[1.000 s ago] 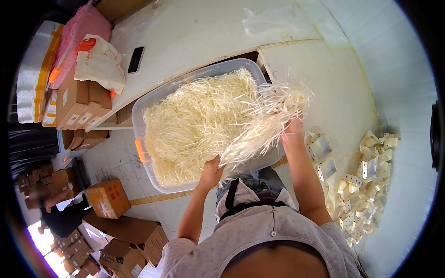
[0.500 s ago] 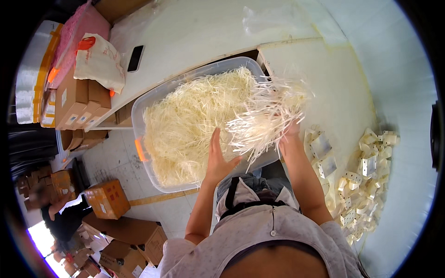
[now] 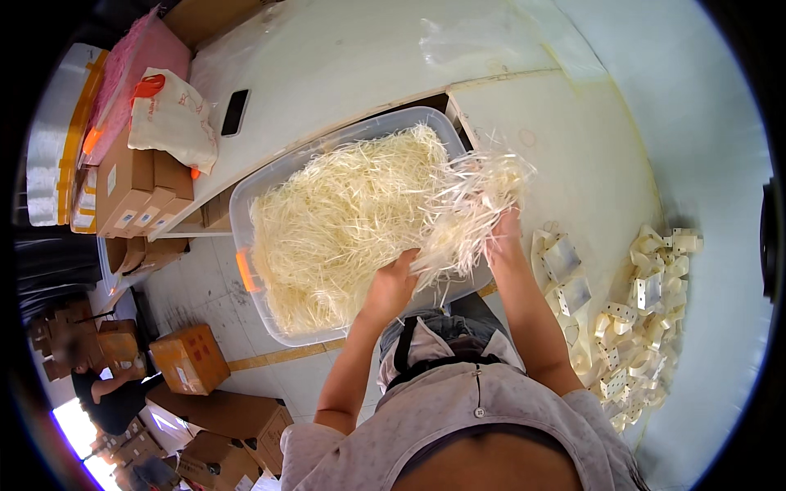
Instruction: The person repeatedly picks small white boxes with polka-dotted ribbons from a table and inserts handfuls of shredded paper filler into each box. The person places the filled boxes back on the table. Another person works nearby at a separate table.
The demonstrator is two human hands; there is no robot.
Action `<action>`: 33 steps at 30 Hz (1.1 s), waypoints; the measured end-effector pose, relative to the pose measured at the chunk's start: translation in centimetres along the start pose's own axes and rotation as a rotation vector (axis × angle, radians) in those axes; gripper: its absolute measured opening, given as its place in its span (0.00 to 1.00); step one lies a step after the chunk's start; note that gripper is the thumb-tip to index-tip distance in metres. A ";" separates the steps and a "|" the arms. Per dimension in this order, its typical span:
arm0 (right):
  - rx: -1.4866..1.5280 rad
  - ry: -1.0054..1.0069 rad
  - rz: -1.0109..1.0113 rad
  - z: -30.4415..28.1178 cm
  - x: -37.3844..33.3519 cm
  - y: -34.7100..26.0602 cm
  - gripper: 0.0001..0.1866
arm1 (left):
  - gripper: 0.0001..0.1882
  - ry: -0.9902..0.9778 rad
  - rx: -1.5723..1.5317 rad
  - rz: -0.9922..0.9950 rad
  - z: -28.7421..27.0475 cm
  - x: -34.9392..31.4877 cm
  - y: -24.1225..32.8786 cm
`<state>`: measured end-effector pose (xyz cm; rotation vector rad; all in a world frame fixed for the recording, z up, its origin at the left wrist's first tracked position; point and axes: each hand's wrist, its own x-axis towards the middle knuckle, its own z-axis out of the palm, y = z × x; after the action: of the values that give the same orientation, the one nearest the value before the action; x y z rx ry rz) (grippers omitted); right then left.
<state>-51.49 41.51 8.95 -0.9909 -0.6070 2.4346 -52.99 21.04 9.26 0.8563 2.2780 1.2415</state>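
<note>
A large bunch of cream shredded paper (image 3: 475,204) is gripped from its right side by my right hand (image 3: 503,233), the strands spreading out over its fingers. My left hand (image 3: 395,282) is closed at the bunch's lower left edge and pinches strands there; its fingertips are partly hidden. Under and beside the bunch, a clear plastic tub (image 3: 239,204) with an orange latch is heaped with more shredded paper (image 3: 344,213) of the same kind. The bunch hangs over the tub's right end.
Right of the tub, a white table holds several cream ribbon loops with small white boxes (image 3: 647,290). A phone (image 3: 235,113) and a cloth bag (image 3: 173,119) lie on the far left tabletop. Cardboard boxes (image 3: 190,358) stand on the floor at left, near another person (image 3: 106,397).
My left hand has gone from open and apart to closed on the strands' lower edge. The bunch in my right hand has shifted slightly left and down.
</note>
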 end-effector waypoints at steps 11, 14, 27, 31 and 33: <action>0.125 -0.314 -0.183 -1.0 1.5 -1.3 0.19 | 0.32 -0.296 0.726 -0.311 0.5 -3.0 -5.6; 0.224 -0.456 -0.034 -2.1 1.3 1.9 0.17 | 0.37 -0.593 -0.257 -0.125 2.7 -0.8 0.4; -1.389 -0.754 -0.776 -4.5 -3.0 8.0 0.13 | 0.12 0.178 -0.901 -0.259 5.5 2.6 -3.2; -1.600 -0.842 -0.265 -2.8 -3.5 7.1 0.16 | 0.13 0.319 -0.978 -0.430 5.0 2.7 -3.4; -1.405 -0.666 -0.362 -2.5 -4.5 6.8 0.14 | 0.13 0.399 -0.843 -0.275 6.2 3.2 -6.4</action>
<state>-48.29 34.10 5.99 -0.2827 -2.6052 1.7136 -53.65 24.33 0.42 -0.0118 1.7307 2.1055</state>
